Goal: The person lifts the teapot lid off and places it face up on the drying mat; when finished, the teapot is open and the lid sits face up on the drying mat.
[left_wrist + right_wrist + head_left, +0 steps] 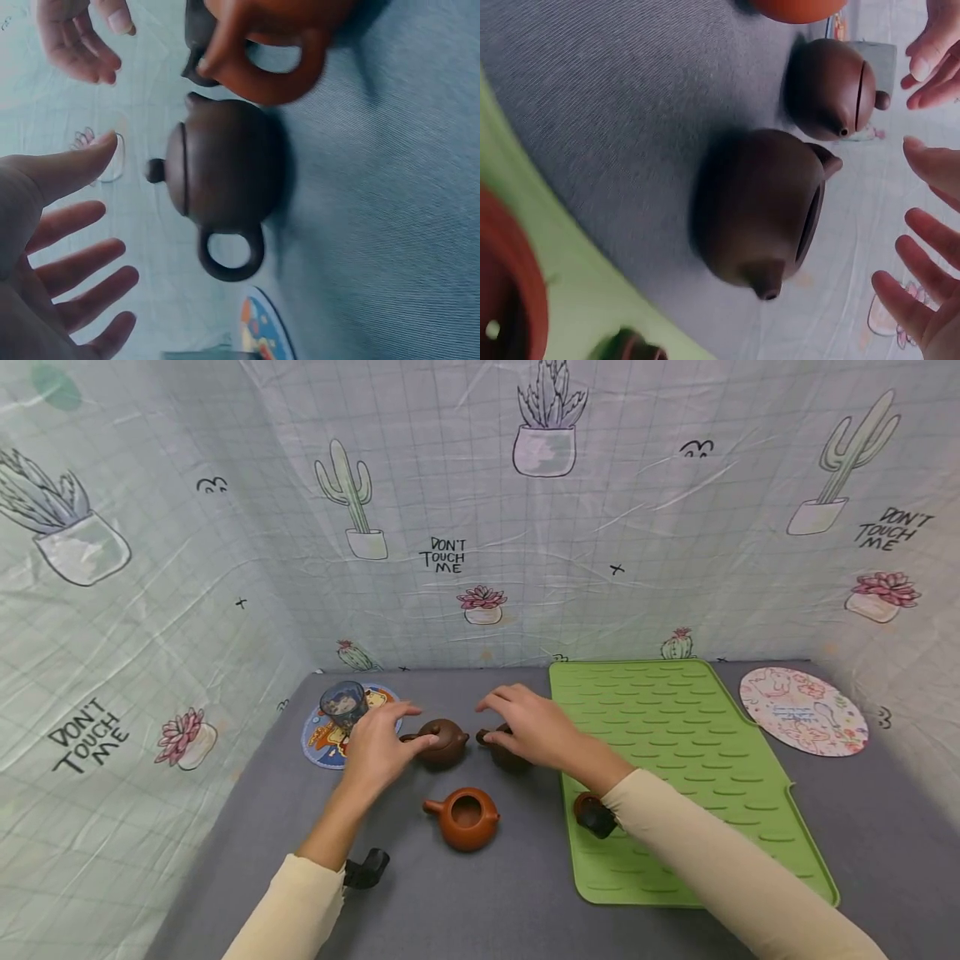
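Observation:
A dark brown teapot (444, 747) with its lid on stands at the middle back of the table. My left hand (377, 750) hovers over its handle side, fingers spread and apart from the pot, as the left wrist view shows. Just right of it is a second dark brown teapot (754, 202) with its mouth uncovered. Above that pot is my right hand (534, 727), fingers loosely bent with nothing between them. An orange-brown teapot (468, 833), also without a lid, sits nearer to me, its handle pointing left.
On the right lies a green ribbed mat (675, 718), bearing a reddish-brown round piece (525, 277) and a small dark piece (634, 346). A glass (343, 703) stands on a colourful coaster (318, 747) at back left. A pink patterned oval mat (802, 710) lies far right.

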Demonstrator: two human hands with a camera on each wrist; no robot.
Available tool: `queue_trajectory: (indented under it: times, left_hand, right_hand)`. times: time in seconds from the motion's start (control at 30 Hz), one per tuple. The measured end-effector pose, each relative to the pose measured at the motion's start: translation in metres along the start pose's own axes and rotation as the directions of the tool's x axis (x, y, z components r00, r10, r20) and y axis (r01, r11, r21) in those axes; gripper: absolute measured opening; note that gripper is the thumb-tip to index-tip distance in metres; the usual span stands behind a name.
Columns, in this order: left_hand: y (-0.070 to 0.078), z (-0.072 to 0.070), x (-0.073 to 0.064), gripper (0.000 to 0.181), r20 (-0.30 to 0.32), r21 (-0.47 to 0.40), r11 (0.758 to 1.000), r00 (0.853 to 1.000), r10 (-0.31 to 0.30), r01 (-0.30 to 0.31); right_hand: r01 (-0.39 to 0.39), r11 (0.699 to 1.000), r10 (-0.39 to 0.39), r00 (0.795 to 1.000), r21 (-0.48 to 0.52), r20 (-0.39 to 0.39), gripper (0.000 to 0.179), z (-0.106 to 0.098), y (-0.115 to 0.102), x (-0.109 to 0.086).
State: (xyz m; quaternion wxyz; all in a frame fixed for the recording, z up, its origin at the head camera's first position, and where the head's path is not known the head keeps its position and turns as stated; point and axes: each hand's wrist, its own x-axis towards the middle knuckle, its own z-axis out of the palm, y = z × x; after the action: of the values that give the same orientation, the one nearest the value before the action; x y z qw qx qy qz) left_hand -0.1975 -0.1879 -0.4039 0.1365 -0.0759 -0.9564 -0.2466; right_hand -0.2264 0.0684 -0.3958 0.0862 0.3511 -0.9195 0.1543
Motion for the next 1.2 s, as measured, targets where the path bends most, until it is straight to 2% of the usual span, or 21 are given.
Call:
queue_trajectory:
  times: [0.2,0.4,0.57,0.8,1.07,1.2]
  left_hand:
    - [-0.012,0.005,-0.007,0.055,0.045,0.008,0.997,0.996,-0.071,0.071]
    - [-0.020,0.014,-0.011,0.058,0.072,0.007,0.993,0.990,-0.118,0.118]
    - [-0.023,0.020,-0.013,0.058,0.076,0.006,0.993,0.990,-0.120,0.120]
    - [-0.024,0.028,-0.013,0.052,0.064,0.011,0.997,0.995,-0.080,0.079]
    - [-0.023,0.033,-0.011,0.056,0.069,0.024,0.995,0.992,-0.103,0.101]
    - [-0.023,0.033,-0.010,0.054,0.060,0.025,0.994,0.992,-0.107,0.106]
  right_hand:
    - [0.043,0.999,-0.043,0.999,0.020,0.022,0.037,0.011,-0.009,0.011]
    - [0.107,0.994,-0.107,0.994,-0.016,0.029,0.040,0.025,-0.018,0.023]
    - [0.144,0.989,-0.142,0.989,-0.040,0.048,0.041,0.034,-0.025,0.030]
    - [0.155,0.987,-0.151,0.984,-0.045,0.094,0.043,0.043,-0.030,0.032]
    - [0.134,0.987,-0.121,0.982,-0.089,0.145,0.049,0.051,-0.029,0.031]
    - [0.135,0.985,-0.120,0.983,-0.104,0.142,0.049,0.053,-0.029,0.032]
